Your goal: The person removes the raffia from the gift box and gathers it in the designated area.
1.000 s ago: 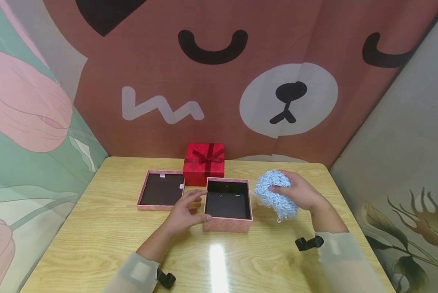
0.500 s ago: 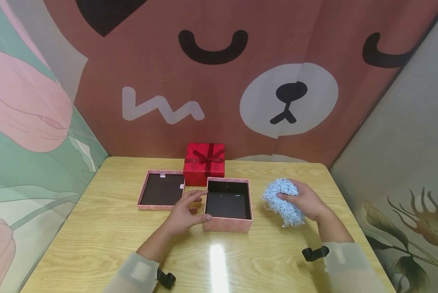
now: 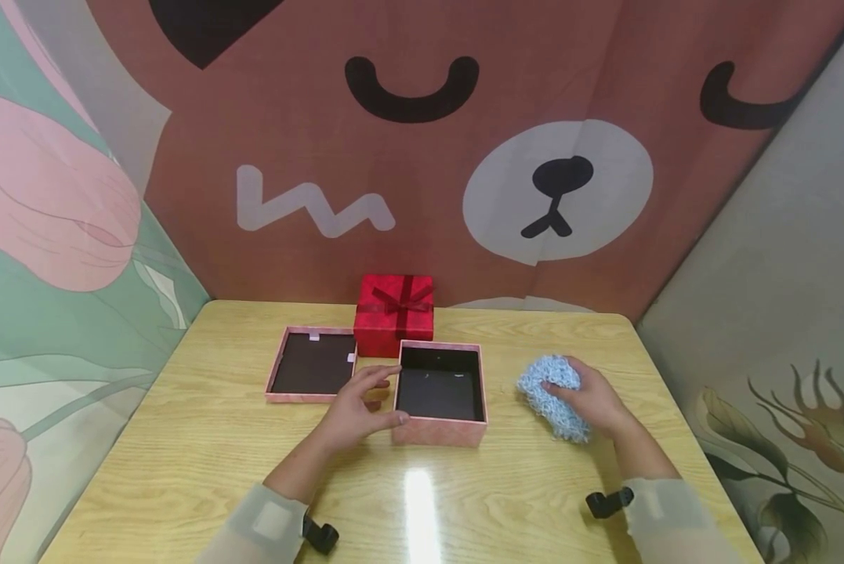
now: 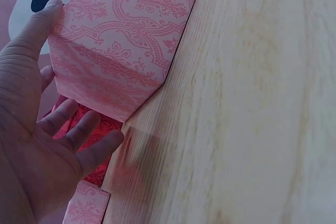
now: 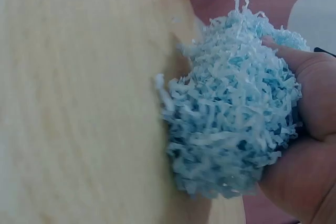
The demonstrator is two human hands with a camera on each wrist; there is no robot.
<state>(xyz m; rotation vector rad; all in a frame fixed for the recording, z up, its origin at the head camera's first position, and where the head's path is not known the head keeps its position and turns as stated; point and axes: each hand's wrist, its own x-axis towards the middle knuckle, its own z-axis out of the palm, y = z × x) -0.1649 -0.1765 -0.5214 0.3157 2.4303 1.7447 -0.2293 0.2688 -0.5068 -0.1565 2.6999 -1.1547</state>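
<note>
A clump of light blue shredded paper is gripped by my right hand at the right side of the table. In the right wrist view the crinkled strips hang close over the wood, with the thumb pressed into them. My left hand lies against the left side of an uncovered pink patterned box with a dark interior. Its fingers are spread and nearly straight in the left wrist view, the thumb touching the box's edge. Small pale bits show inside the box.
The pink box lid lies with its dark inside up, left of the box. A red gift box with a ribbon bow stands behind, close to both. A printed bear backdrop rises at the table's far edge.
My right hand has moved right, toward me and down with the shredded paper, away from the pink box. The left hand and the boxes have stayed in place.
</note>
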